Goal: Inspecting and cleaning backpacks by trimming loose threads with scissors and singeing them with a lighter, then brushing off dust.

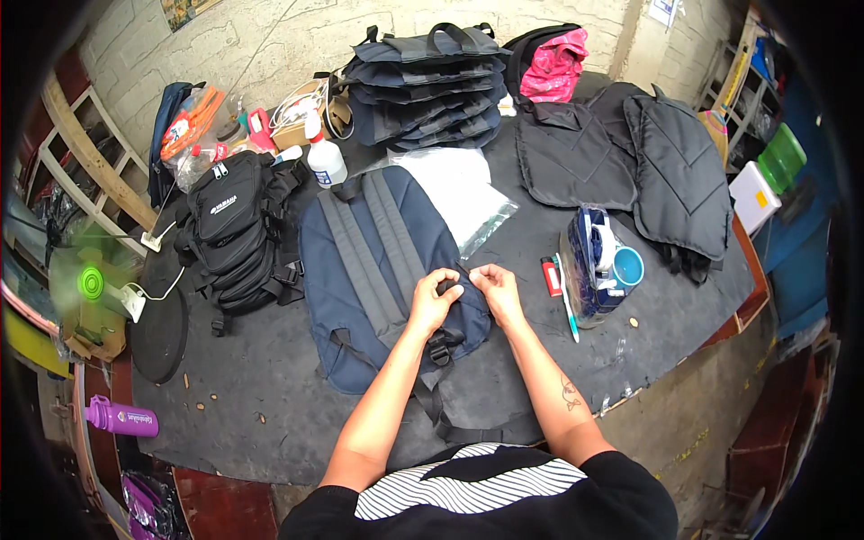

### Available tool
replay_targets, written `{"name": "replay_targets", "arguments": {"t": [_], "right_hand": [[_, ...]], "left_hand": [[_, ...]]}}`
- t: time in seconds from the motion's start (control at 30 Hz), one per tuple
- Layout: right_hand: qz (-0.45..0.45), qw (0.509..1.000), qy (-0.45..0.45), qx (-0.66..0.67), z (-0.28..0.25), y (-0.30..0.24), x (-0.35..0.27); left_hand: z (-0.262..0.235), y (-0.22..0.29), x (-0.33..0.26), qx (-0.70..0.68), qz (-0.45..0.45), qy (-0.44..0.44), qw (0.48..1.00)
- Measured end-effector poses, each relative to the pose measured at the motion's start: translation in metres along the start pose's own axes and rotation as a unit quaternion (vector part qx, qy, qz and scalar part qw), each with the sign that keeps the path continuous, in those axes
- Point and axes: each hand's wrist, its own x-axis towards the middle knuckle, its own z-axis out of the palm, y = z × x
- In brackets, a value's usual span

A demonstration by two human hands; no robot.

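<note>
Navy backpack [378, 270], straps up, flat on the dark counter [270, 378] before the person. Left hand [435, 299] and right hand [498, 290], forearms extended, each pinch its right edge, fingers closed. Black backpack [236, 229] just left; blue mug [627, 266] well right.

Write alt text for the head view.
Both hands, left hand and right hand, pinch the edge of a navy backpack lying straps-up on a dark worktable. A black backpack lies to its left, a stack of folded bags behind.
</note>
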Motion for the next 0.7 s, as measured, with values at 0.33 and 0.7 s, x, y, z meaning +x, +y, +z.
{"name": "replay_targets", "arguments": {"t": [0.33, 0.7], "right_hand": [[0.063, 0.98, 0.098, 0.159, -0.016, -0.021, -0.009], [0.008, 0.957, 0.031, -0.287, -0.039, -0.019, -0.056]], "left_hand": [[-0.005, -0.004, -0.001, 0.008, 0.023, 0.021, 0.999], [-0.012, 0.057, -0.05, 0.472, -0.071, 0.044, 0.878]]}}
